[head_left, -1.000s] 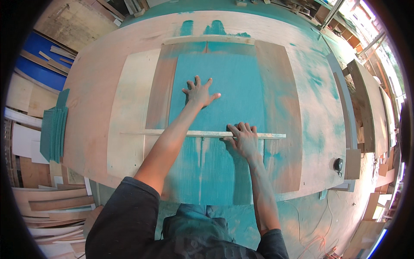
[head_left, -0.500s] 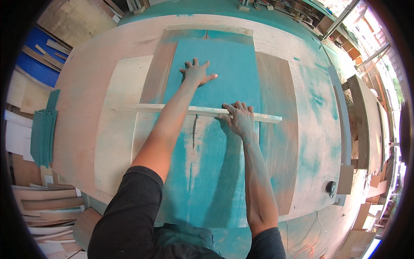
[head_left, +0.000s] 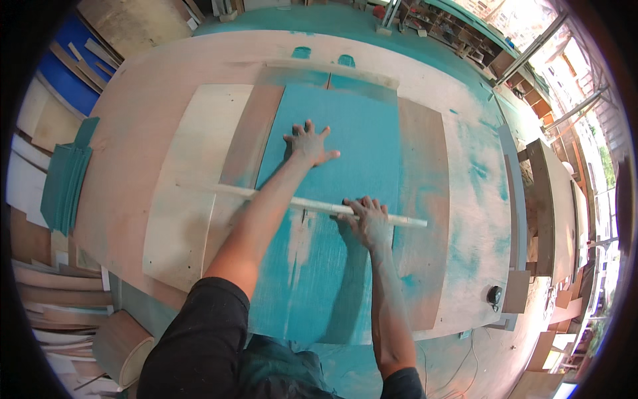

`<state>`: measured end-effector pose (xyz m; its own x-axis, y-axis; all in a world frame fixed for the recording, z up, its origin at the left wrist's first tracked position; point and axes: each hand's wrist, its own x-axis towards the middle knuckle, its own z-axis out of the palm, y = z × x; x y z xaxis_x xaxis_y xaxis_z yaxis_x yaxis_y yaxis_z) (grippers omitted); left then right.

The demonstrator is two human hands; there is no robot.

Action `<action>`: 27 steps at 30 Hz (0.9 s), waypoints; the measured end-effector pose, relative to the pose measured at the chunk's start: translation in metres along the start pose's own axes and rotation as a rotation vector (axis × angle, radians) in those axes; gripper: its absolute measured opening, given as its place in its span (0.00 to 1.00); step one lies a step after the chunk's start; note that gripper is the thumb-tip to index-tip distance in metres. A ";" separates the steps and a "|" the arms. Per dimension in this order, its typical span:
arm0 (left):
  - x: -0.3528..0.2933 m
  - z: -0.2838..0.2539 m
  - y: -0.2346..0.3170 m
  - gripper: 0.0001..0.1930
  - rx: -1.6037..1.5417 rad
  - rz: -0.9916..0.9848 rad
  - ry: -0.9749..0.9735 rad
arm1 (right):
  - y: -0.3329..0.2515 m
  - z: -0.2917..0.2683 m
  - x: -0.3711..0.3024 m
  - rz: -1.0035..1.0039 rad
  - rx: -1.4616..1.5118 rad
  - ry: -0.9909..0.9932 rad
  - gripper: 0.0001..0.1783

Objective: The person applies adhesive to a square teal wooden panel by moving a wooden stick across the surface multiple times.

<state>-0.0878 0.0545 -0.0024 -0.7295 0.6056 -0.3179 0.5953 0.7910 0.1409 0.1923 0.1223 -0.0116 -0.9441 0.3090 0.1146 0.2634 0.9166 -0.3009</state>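
Note:
My left hand (head_left: pixel 308 143) lies with spread fingers on a teal-painted flat panel (head_left: pixel 349 139). My right hand (head_left: pixel 367 221) is closed around a long thin pale wooden strip (head_left: pixel 312 205), its fingers over the far edge and its thumb on the near side. The strip runs crosswise over the panel and passes under my left forearm, which hides part of it. A soft shadow falls apart from its left end, so that end seems raised. Just below the strip, the tip of a dark slim object (head_left: pixel 304 216) shows; most of it is hidden.
Bare wooden boards (head_left: pixel 425 199) flank the panel on a large paint-stained table (head_left: pixel 119 179). Another strip (head_left: pixel 372 78) lies at the panel's far end. A small black object (head_left: pixel 494 295) sits near the right edge. Stacked teal pieces (head_left: pixel 66 186) stand at the left.
The view has shifted, so the table appears lower. The wooden strip has come slightly nearer and tilted in my right hand, covering most of the dark slim object. My left hand still rests on the panel.

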 end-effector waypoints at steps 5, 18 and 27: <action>-0.094 0.035 0.003 0.51 0.032 0.021 0.016 | -0.036 -0.012 -0.094 0.018 0.026 -0.020 0.27; -0.344 0.116 -0.002 0.51 0.061 0.050 -0.019 | -0.127 -0.015 -0.340 0.010 0.054 0.015 0.25; -0.420 0.143 -0.005 0.54 0.064 0.059 -0.055 | -0.156 -0.019 -0.418 0.011 0.048 0.008 0.25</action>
<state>0.2636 -0.2161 -0.0039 -0.6744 0.6437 -0.3617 0.6579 0.7463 0.1014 0.5495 -0.1452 0.0055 -0.9394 0.3216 0.1186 0.2642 0.8998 -0.3471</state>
